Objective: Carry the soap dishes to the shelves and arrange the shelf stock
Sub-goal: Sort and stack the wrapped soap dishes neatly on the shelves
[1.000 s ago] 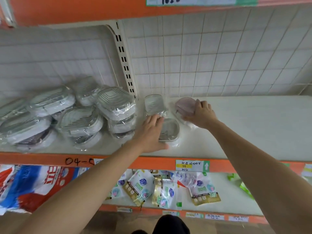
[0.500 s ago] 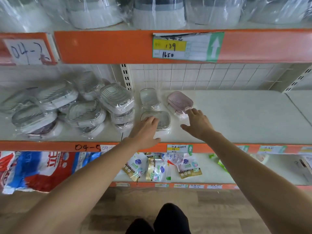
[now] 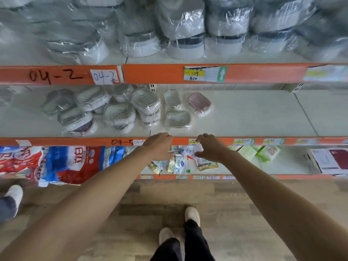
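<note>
Orange shelf edge: left hand and right hand just before it, fingers loosely curled, holding nothing; bare white shelf right of pink plastic-wrapped soap dish.

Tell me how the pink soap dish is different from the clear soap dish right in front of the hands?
The pink wrapped soap dish is rosy, while the clear wrapped soap dish is see-through with a pale rim. The pink one sits further back and to the right; the clear one lies nearer the shelf's orange front edge. The pink one is turned at an angle; the clear one lies square. Both are rounded rectangles in plastic film, untouched by either hand.
</note>
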Demonstrator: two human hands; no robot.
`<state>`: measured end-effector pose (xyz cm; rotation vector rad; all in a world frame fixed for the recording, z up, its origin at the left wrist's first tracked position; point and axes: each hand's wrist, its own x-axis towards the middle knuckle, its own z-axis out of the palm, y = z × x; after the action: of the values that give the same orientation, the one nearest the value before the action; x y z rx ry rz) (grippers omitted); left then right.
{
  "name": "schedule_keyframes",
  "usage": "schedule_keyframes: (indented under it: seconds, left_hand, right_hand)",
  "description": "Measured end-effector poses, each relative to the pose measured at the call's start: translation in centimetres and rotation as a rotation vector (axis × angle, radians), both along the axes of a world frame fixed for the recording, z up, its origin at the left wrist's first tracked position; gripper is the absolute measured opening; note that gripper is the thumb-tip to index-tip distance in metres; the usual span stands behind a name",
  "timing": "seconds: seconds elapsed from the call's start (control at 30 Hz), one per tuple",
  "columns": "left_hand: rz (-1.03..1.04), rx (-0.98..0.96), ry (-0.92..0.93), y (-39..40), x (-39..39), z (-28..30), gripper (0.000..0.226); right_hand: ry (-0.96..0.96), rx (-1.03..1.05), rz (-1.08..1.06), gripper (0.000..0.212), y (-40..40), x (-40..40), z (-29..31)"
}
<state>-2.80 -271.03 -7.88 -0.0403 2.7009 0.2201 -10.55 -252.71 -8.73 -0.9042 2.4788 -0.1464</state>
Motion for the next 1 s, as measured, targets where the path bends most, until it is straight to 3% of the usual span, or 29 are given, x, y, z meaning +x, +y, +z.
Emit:
schedule_keyframes:
  seconds: [0.37,0.57,1.0]
  left_hand:
    - [0.064,0.033,0.061,0.9,4.9,9.3,0.036]
    - [0.095,-0.011,0.107,1.9,7.0,13.6,0.044]
    - [0.217,-0.054,0.468,2.1,6.8,21.9,0.028]
  right_hand:
    - [0.017,-0.066,0.216,0.057,0.0,4.5,10.1]
    - [0.022,-0.132,0.267,0.057,0.7,5.8,14.4]
    - [0.249,-0.245,0.279,0.056,1.6,4.8,23.7]
